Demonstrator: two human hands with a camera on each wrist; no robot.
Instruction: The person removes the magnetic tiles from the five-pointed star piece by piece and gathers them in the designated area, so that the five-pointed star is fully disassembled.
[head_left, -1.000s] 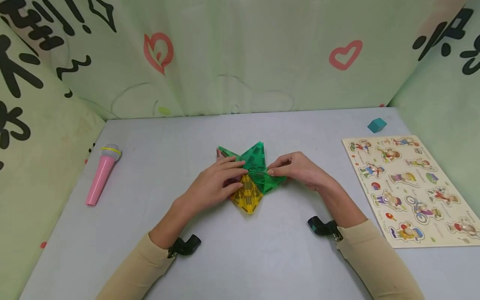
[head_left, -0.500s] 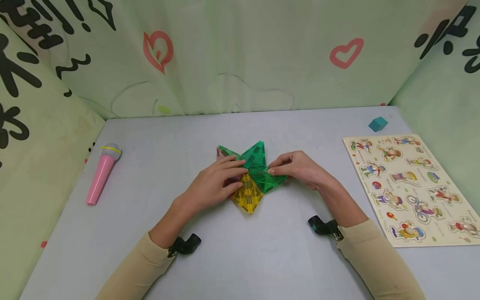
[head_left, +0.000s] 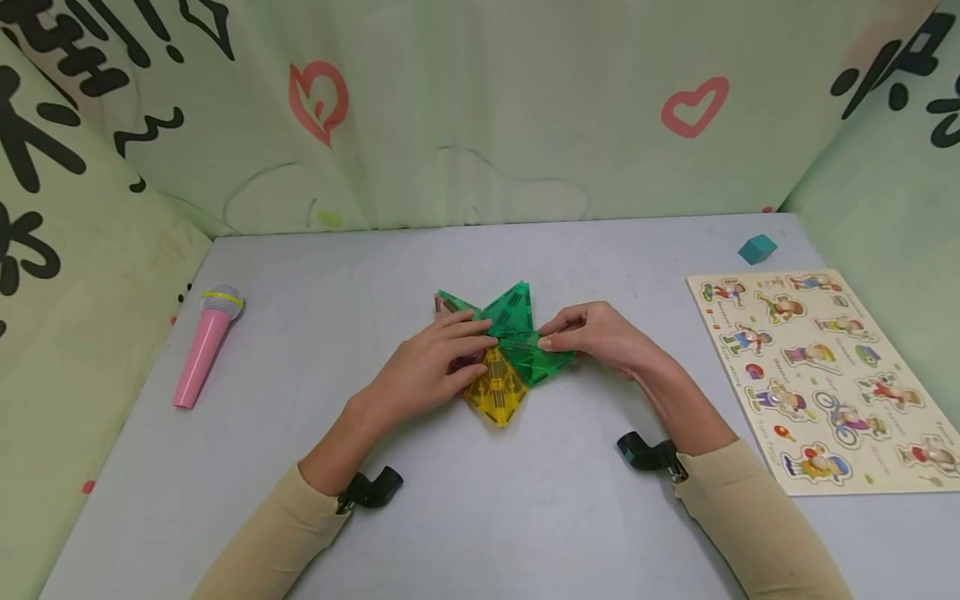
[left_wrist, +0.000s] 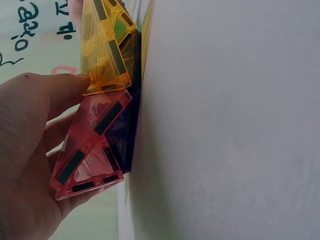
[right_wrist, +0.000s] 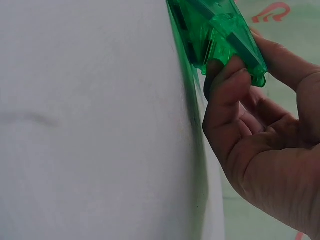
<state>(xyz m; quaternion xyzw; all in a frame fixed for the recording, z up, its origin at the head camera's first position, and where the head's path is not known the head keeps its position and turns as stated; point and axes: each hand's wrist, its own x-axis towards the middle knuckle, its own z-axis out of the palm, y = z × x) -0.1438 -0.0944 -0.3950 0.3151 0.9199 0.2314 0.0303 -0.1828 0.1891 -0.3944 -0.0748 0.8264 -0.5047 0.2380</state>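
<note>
Mid-table [head_left: 525, 517], nearer the front edge than the back: a cluster of translucent magnetic tiles. Green tiles [head_left: 517, 329] at the top and right, a yellow tile [head_left: 495, 390] pointing toward the front edge, a pink tile [left_wrist: 90, 150] on the left, mostly hidden under the fingers in the head view.

Left hand [head_left: 431, 362] laid over the left side of the cluster, fingers curled round the pink and yellow tiles, thumb [left_wrist: 55, 92] against the yellow tile's edge in the left wrist view.

Right hand [head_left: 596, 337] at the right side, pinching the edge of a green tile [right_wrist: 220, 35] between thumb and fingertips [right_wrist: 225, 85], the tile lifted at a tilt off the table.

Pink toy microphone [head_left: 202, 346] near the left edge, well apart from the hands. Wooden peg puzzle board [head_left: 821, 379] along the right edge, its cartoon figure pieces seated in their slots. Small teal block [head_left: 756, 248] near the back right corner.
</note>
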